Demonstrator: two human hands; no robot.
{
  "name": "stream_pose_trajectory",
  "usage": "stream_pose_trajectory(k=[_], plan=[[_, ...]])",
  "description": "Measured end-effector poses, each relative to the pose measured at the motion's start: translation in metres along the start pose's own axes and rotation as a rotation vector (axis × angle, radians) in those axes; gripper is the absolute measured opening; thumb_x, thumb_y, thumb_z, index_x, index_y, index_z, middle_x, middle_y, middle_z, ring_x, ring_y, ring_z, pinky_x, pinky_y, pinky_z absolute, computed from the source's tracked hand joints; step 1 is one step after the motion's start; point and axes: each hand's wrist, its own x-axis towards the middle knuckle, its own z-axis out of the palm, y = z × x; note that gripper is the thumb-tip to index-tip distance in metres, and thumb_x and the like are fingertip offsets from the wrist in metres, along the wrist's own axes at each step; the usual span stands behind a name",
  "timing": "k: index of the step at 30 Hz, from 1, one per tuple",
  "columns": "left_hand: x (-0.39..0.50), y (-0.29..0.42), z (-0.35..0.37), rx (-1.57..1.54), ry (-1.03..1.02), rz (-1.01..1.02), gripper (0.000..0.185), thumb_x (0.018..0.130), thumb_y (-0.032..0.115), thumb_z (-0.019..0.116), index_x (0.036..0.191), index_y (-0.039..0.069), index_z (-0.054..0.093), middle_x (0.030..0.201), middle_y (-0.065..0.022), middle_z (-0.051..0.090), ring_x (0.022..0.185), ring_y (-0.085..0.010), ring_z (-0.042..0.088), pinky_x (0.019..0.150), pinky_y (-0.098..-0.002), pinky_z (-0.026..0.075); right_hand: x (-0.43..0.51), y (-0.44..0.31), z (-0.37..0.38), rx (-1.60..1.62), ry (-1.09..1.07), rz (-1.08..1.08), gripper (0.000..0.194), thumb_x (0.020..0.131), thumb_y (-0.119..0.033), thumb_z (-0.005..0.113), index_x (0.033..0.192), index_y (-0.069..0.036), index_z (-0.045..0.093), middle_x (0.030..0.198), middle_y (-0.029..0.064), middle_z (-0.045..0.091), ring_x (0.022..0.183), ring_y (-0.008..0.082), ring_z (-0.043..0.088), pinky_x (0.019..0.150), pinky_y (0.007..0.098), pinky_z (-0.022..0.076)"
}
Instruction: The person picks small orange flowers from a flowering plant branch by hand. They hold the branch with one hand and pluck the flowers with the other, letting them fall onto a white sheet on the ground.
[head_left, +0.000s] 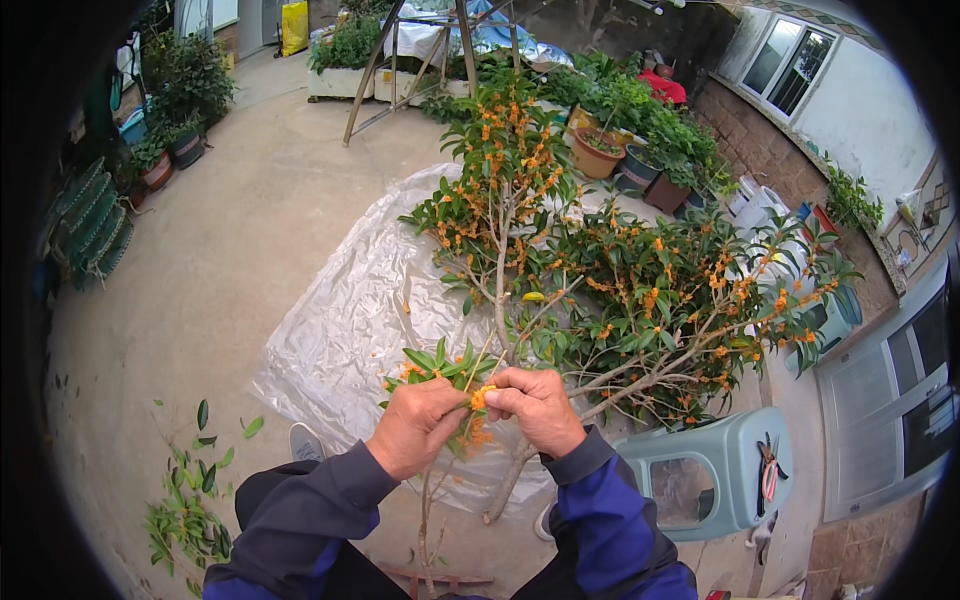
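Observation:
My left hand (416, 427) grips a thin cut osmanthus twig (442, 364) with green leaves and orange blossom. Between the thumb and fingers of my right hand (536, 409) is a small orange flower cluster (478, 397), close against the left fingertips. More blossom hangs just below the hands, slightly blurred. Beyond them, a large flowering osmanthus branch (501, 247) lies over a crumpled clear plastic sheet (337, 337). A second thick, blossom-laden branch (660, 367) spreads to the right. A few loose petals are scattered on the sheet.
A pale green plastic stool (720, 450) stands at my right, with red-handled pruning shears (770, 480) on it. Leafy cuttings (187, 529) lie on the concrete at left. Potted plants (596, 154) and a metal frame (465, 45) stand farther back.

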Motion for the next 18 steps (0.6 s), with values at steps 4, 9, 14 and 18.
stream_pose_trajectory(k=[4,9,14,18], plan=[[-0.002,-0.001,0.002,0.406,0.061,0.215,0.022,0.075,0.003,0.066,0.096,0.002,0.064,0.076,-0.0096,0.053,0.069,-0.028,0.061,0.06,-0.0383,0.048,0.001,-0.001,0.0,0.086,-0.016,0.183,0.014,0.09,-0.009,0.063,0.091,0.002,0.07,0.074,0.0052,0.067,0.067,0.0114,0.064,0.064,0.0251,0.0517],[0.001,0.003,0.0,0.545,0.055,0.377,0.025,0.072,0.006,0.063,0.096,0.002,0.064,0.078,-0.0077,0.053,0.072,-0.0246,0.059,0.061,-0.0378,0.048,0.005,0.011,-0.001,0.314,0.016,0.334,0.012,0.09,-0.01,0.063,0.083,-0.001,0.067,0.07,0.0032,0.064,0.06,0.0118,0.062,0.055,0.0249,0.0498],[0.0,0.004,0.001,0.423,0.083,0.299,0.024,0.073,0.001,0.065,0.097,0.001,0.065,0.08,-0.0098,0.057,0.072,-0.0267,0.06,0.062,-0.0383,0.049,0.008,0.011,0.002,0.354,0.199,0.366,0.013,0.09,-0.009,0.064,0.079,-0.001,0.064,0.067,0.0024,0.061,0.054,0.0118,0.06,0.048,0.0244,0.046],[-0.003,0.002,0.003,0.052,0.108,0.015,0.022,0.078,-0.004,0.067,0.1,-0.001,0.068,0.08,-0.0142,0.06,0.073,-0.0307,0.062,0.064,-0.0358,0.05,0.015,0.022,-0.003,0.003,0.348,0.189,0.014,0.085,-0.009,0.065,0.077,0.002,0.066,0.064,0.007,0.062,0.054,0.0146,0.058,0.049,0.0292,0.0459]])
